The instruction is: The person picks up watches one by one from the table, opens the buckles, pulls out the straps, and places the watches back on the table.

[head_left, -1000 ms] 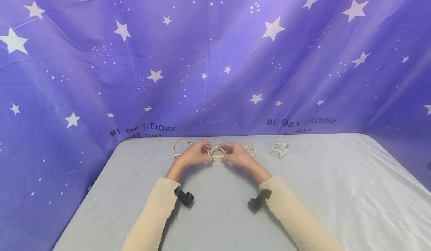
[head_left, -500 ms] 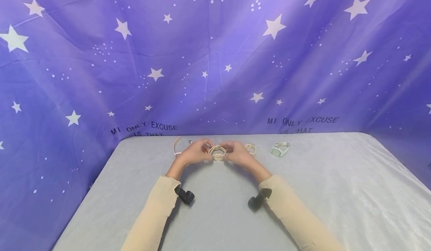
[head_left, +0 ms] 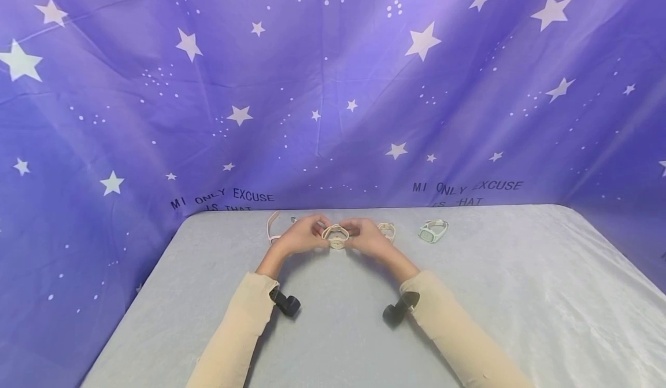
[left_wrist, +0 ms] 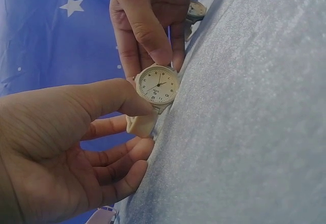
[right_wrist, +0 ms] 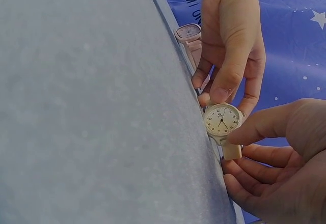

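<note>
Head view: left hand (head_left: 303, 236) and right hand (head_left: 368, 239) pinch a cream watch (head_left: 337, 243) (bent in a loop) between them; a green watch (head_left: 427, 236) lies farther right.

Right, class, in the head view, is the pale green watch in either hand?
No, the pale green watch lies on the cloth, while the left hand and right hand hold the cream watch.

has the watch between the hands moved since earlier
No, not visibly: in the head view the cream watch, held by the left hand and right hand, keeps its place against the pale green watch lying on the table.
</note>
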### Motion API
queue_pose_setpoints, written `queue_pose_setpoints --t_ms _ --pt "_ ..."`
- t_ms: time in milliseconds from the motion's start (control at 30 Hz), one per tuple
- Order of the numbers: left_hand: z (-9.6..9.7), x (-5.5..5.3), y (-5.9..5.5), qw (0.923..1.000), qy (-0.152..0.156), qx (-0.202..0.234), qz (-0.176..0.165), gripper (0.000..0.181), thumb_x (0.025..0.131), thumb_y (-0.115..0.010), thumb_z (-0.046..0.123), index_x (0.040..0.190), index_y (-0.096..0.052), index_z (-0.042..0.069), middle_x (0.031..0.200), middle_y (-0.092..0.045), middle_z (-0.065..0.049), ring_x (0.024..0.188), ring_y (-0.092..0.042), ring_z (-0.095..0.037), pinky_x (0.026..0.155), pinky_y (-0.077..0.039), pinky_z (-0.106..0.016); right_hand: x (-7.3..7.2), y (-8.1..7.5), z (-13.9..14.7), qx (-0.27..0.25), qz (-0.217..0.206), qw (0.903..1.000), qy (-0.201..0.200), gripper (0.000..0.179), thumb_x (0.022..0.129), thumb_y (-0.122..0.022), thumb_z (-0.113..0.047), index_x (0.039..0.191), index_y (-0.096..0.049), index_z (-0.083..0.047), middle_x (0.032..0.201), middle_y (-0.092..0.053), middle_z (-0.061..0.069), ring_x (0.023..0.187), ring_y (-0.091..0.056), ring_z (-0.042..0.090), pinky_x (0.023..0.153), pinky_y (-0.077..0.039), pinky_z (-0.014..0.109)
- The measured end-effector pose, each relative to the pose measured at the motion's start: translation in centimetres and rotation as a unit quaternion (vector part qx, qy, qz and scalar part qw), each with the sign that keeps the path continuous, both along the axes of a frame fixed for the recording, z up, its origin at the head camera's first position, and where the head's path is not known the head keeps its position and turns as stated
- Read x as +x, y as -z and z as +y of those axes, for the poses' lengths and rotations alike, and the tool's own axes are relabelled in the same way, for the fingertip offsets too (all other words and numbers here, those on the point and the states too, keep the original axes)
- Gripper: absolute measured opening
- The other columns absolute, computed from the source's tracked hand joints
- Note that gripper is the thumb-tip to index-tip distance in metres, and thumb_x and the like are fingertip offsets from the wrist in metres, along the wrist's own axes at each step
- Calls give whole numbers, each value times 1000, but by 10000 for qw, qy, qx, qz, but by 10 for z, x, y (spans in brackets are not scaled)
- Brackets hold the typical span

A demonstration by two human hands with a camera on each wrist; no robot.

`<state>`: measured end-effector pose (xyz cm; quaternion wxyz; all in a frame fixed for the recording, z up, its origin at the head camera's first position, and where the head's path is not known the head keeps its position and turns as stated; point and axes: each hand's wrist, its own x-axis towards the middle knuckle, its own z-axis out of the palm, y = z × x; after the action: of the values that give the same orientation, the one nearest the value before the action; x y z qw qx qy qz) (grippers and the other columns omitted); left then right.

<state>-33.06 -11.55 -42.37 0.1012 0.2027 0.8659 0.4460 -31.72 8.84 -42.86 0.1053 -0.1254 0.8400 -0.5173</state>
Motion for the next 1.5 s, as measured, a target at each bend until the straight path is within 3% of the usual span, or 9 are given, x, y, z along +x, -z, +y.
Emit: queue_pose_setpoints --t_ms 433,600,833,1233,1500 --pt "-1 -2 3 9999 -108 70 44 39 77 -76 0 114 -64 -2 101 -71 -20 78 -63 -15 63 -56 -24 -4 2 1 -133 68 9999 75 53 80 -65 6 133 -60 9 128 -67 28 118 -66 40 98 -57 43" --pt "-2 -3 2 9998 -97 94 129 38 81 -75 3 118 -66 -3 106 -72 -20 88 -67 -19 66 -58 -25 -4 -2 3 -178 9 9997 146 52 80 -67 3 131 -62 8 126 -68 27 112 -68 36 91 -58 37" --pt "-4 -4 0 9992 -80 382 106 39 84 -74 3 122 -67 -5 106 -72 -20 90 -68 -20 72 -59 -28 -4 -5 6 -385 -141 9991 100 50 83 -67 -1 131 -61 9 126 -68 28 112 -68 35 91 -58 34" --pt "-7 -1 -12 9943 -166 1051 -85 41 82 -73 -1 123 -66 -6 105 -70 -21 89 -67 -19 82 -59 -31 -1 -18 9 -829 -308 9959 186 51 83 -72 0 133 -62 3 123 -69 25 104 -70 33 92 -59 41" --pt "-9 -2 -17 9864 -201 1529 -569 48 80 -75 0 127 -67 0 108 -70 -15 94 -65 -18 84 -59 -32 -4 -22 12 -1261 -363 9914 10 55 84 -73 1 136 -57 3 131 -64 25 110 -69 31 99 -57 47"
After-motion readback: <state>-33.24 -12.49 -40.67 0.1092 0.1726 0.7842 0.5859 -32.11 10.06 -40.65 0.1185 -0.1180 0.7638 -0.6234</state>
